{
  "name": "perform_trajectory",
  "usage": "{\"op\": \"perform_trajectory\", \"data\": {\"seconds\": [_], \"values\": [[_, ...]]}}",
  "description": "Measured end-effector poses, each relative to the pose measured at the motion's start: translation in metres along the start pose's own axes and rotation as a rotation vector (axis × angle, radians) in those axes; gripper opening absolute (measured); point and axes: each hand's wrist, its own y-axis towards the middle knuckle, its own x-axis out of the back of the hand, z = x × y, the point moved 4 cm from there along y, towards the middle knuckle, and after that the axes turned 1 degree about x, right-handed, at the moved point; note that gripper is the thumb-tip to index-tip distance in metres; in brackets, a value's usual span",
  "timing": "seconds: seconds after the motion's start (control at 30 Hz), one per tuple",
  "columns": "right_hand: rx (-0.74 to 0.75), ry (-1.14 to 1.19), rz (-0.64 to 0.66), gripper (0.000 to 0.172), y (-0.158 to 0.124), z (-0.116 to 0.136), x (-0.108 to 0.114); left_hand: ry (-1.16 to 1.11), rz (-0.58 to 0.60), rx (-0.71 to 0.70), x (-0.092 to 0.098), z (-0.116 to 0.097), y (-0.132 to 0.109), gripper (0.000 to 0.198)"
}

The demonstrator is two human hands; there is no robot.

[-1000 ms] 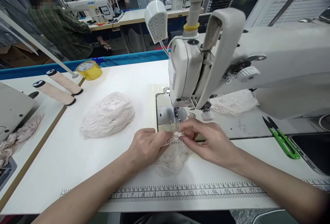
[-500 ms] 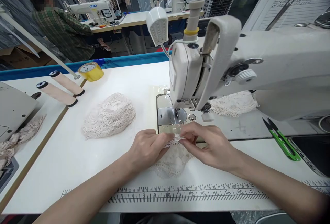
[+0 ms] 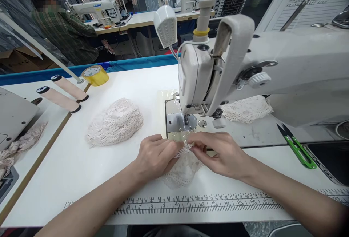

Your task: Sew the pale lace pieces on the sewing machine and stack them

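Between my hands is a piece of cream lace (image 3: 183, 169), its upper edge gathered just in front of the sewing machine's metal needle plate (image 3: 176, 121). My left hand (image 3: 158, 156) is closed on the left end of that edge, thumb on top. With thumb and forefinger, my right hand (image 3: 218, 153) pinches the lace's edge from the right. The lower part of the lace hangs loose onto the white table. Above and behind my hands stands the white sewing machine (image 3: 195, 73); the lace lies clear of its needle.
A heap of lace (image 3: 116, 122) lies left, and more lace (image 3: 247, 109) lies beneath the machine arm. Green thread snips (image 3: 298, 149) rest at right beside a dark phone-like device (image 3: 329, 160). Thread cones (image 3: 58, 99) and yellow tape (image 3: 95, 76) stand back left. A person (image 3: 62, 33) sits beyond.
My hands stay almost in place on the lace. The fingers shift slightly at its edge, and the lace between them is a little more bunched.
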Motion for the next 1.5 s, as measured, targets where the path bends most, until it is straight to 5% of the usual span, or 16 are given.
{"op": "perform_trajectory", "data": {"seconds": [0.23,0.43,0.57,0.67,0.8,0.87,0.97,1.07,1.27,1.5], "values": [[0.291,-0.384,-0.100,0.022,-0.004,0.011,0.006,0.000,0.029,0.002,0.000,-0.004,-0.001,0.015],[0.466,-0.342,0.025,0.027,-0.014,0.019,0.008,-0.075,-0.022,0.096,0.000,-0.004,0.000,0.035],[0.412,-0.384,0.112,0.022,-0.018,0.017,0.006,-0.130,-0.002,0.148,0.000,-0.003,0.000,0.019],[0.363,-0.345,0.048,0.018,-0.014,0.017,0.011,-0.253,0.056,0.310,-0.003,-0.001,-0.002,0.008],[-0.056,-0.094,0.121,0.012,0.001,0.000,0.016,-0.287,0.230,0.496,-0.018,0.000,-0.005,0.007],[-0.292,0.008,0.194,0.013,0.005,-0.013,0.013,-0.139,0.261,0.458,-0.022,-0.001,-0.004,0.015],[-0.444,-0.023,0.191,0.017,0.005,-0.027,0.010,0.072,0.262,0.378,-0.022,-0.001,0.000,0.013],[-0.470,-0.088,0.166,0.018,0.004,-0.038,0.005,0.196,0.224,0.280,-0.018,-0.005,0.005,0.037],[-0.495,-0.356,0.136,0.024,0.004,-0.048,0.004,0.275,0.267,0.081,-0.022,-0.019,0.004,0.027],[-0.204,-0.789,0.145,0.029,0.002,-0.024,0.008,0.283,0.323,0.121,-0.025,-0.014,0.007,0.030]]}}
